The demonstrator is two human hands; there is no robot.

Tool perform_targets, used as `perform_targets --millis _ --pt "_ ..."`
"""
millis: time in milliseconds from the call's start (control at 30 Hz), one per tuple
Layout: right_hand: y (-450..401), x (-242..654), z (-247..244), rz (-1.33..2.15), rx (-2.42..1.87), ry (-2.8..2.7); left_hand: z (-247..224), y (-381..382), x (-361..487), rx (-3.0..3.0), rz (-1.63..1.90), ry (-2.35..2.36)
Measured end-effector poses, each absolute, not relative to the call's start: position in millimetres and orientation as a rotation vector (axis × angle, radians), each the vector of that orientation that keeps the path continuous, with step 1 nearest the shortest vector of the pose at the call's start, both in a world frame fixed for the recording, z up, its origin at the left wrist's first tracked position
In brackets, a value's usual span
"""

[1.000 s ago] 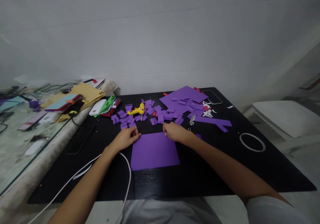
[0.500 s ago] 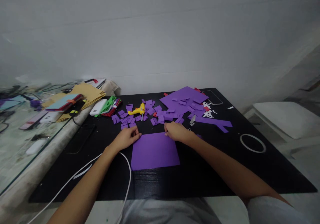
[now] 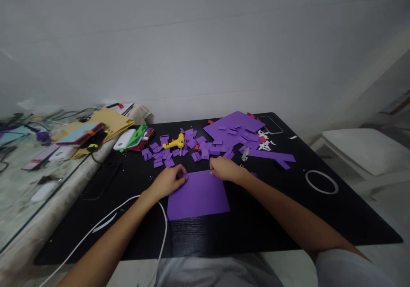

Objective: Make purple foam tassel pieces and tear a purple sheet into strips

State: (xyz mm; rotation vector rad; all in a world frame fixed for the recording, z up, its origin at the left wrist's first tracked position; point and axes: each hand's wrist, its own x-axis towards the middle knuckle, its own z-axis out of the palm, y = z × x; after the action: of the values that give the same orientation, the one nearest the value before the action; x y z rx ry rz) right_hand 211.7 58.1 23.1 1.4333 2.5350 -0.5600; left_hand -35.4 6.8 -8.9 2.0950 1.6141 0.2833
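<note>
A rectangular purple sheet (image 3: 198, 197), of paper or thin foam, lies flat on the black table before me. At its far left corner my left hand (image 3: 169, 180) rests with curled fingers, the thumb lying on the sheet and the fingertips at its far edge. My right hand (image 3: 224, 168) is closed at the far right corner, pinching the edge between thumb and fingers. Just beyond both hands are many small purple pieces (image 3: 205, 150), and a yellow glue gun (image 3: 174, 142) lies among them. Scissors (image 3: 245, 154), partly hidden, sit behind my right hand.
Larger purple sheets (image 3: 232, 124) lie at the back, with white scraps (image 3: 264, 145) beside them. A purple strip (image 3: 272, 155) and a pale ring (image 3: 321, 182) are to the right. The white cable (image 3: 165, 235) loops past my left forearm. Green bundles (image 3: 136, 136) stand back left.
My left hand has slid slightly rightward and inward over the sheet's far left corner. The right hand keeps its hold at the other corner. The whole view has shifted a little.
</note>
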Motion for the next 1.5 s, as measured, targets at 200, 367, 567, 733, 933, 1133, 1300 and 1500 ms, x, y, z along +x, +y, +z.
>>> perform_targets --millis 200,367,567,733,933,1133,1300,1500 --pt "57.2 212.0 25.1 -0.571 1.439 2.543 -8.2 7.5 -13.6 2.105 0.251 1.650" --pt "57.6 212.9 24.3 -0.582 1.438 2.560 -5.8 8.5 5.2 2.097 0.228 1.700" --pt "56.2 214.1 26.3 -0.594 1.420 2.583 -1.7 13.5 16.5 2.066 0.276 1.630" --pt "56.4 214.1 25.4 -0.593 1.414 2.592 -3.6 19.6 17.5 2.045 0.306 1.601" --pt "56.5 213.3 26.2 -0.588 1.413 2.587 -7.2 23.9 15.6 2.018 0.335 1.567" --pt "56.6 213.8 25.5 -0.583 1.403 2.598 -6.1 28.6 15.4 1.997 0.332 1.579" --pt "56.9 213.8 24.3 -0.586 1.411 2.589 -6.4 36.0 15.9 1.957 0.294 1.558" --pt "56.6 214.1 23.7 -0.595 1.416 2.596 -4.0 37.1 17.9 1.948 0.284 1.549"
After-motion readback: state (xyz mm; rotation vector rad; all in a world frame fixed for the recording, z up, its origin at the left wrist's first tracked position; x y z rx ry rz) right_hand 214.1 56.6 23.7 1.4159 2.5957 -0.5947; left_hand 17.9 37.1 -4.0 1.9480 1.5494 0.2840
